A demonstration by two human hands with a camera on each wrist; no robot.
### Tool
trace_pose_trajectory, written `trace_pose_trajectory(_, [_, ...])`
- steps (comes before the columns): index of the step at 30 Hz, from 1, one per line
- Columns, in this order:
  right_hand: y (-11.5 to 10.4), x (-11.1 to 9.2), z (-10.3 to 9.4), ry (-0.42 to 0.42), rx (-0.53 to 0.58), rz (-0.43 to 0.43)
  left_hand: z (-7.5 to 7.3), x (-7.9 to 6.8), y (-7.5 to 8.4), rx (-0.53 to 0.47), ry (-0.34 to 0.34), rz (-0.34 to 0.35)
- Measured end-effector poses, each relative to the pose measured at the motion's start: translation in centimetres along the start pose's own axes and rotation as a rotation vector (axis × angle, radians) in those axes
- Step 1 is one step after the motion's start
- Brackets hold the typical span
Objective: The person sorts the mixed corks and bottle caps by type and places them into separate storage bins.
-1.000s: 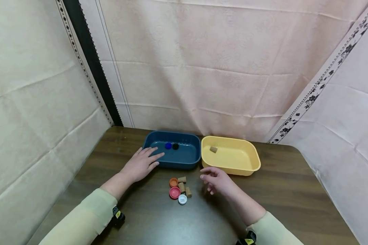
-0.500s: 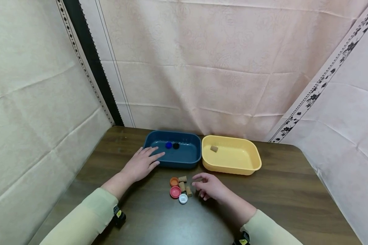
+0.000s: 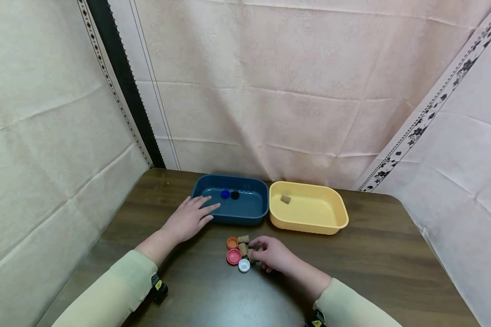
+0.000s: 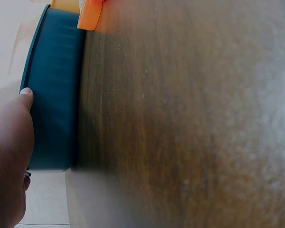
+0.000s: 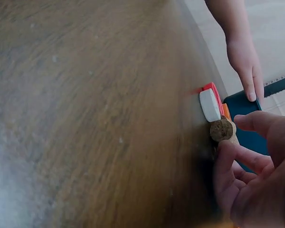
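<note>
My left hand rests at the left front of the dark blue tub, fingers stretched over its rim; in the left wrist view the thumb touches the rim. A blue cap and a black cap lie inside. My right hand is at the small cluster, thumb and a finger at either side of a bottle cork. Beside it lie two more corks, one upper and one middle, an orange cap, a red cap and a white cap.
Right of the blue tub stands a yellow tub with one cork in it. Both sit toward the back of the brown wooden table. Pale cloth hangs behind and at both sides.
My right hand has moved left and slightly toward me, from in front of the yellow tub to the cork at the cluster's right side. The left hand has stayed on the blue tub.
</note>
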State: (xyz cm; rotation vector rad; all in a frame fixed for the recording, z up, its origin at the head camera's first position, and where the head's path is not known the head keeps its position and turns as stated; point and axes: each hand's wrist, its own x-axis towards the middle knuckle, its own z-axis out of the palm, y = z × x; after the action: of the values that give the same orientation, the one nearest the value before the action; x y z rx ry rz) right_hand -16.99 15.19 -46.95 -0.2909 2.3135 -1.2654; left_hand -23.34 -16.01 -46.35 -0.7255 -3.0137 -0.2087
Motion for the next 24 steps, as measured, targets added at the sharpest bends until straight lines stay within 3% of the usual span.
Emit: trace_pose_trajectory(24, [-1.3,-0.2,0.4,-0.010,-0.104,0.017,0.0,0.0,-0.1,0.001,0.010,0.003])
